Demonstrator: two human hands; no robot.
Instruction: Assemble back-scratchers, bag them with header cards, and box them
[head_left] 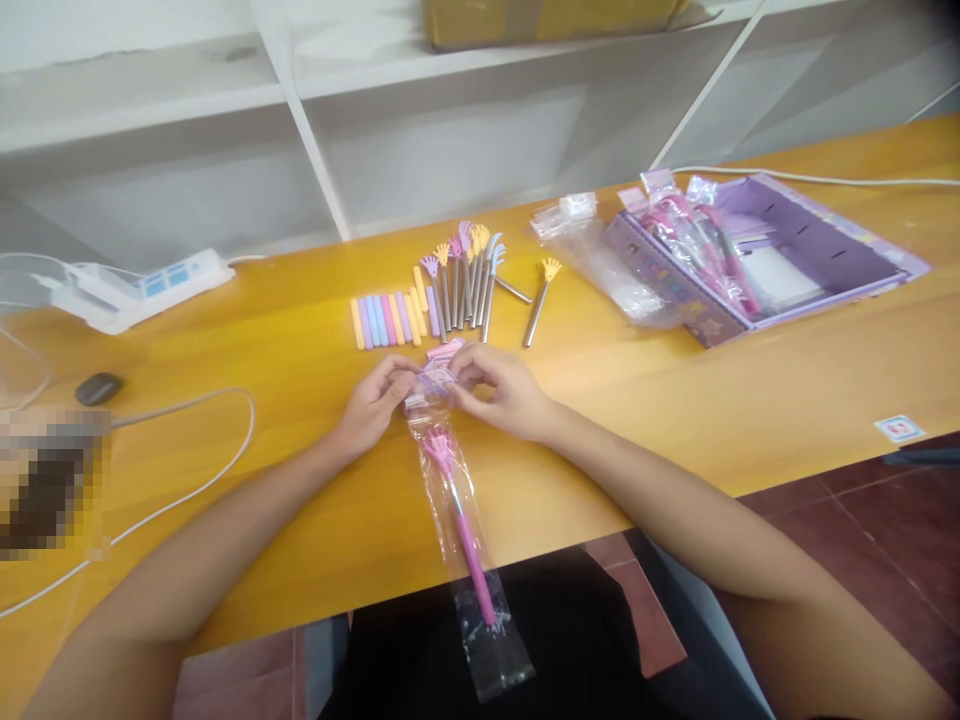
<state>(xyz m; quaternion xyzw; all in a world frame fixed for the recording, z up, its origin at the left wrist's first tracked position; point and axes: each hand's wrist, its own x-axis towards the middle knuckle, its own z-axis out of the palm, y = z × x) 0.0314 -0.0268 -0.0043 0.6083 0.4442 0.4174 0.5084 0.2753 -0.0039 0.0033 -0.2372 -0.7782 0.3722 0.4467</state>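
Note:
A clear plastic bag (442, 520) lies lengthwise toward me, its lower end over the table edge. Inside it is a pink back scratcher (466, 535), hand-shaped end toward my hands. At the bag's top is a small pink and purple printed card (438, 374). My left hand (381, 402) pinches the left side of the bag's top. On the right side, my right hand (501, 388) pinches the same top by the card. Just beyond my hands stand several metal rods with coloured hand-shaped ends (469, 275), beside a row of pastel handle tubes (386, 320).
A purple box (817, 250) at right holds several bagged pink scratchers (697, 245). Clear empty bags (607, 265) lie left of it. One yellow-ended rod (538, 305) lies apart. At left are a power strip (165, 285), a black object (99, 388) and a white cable (202, 480).

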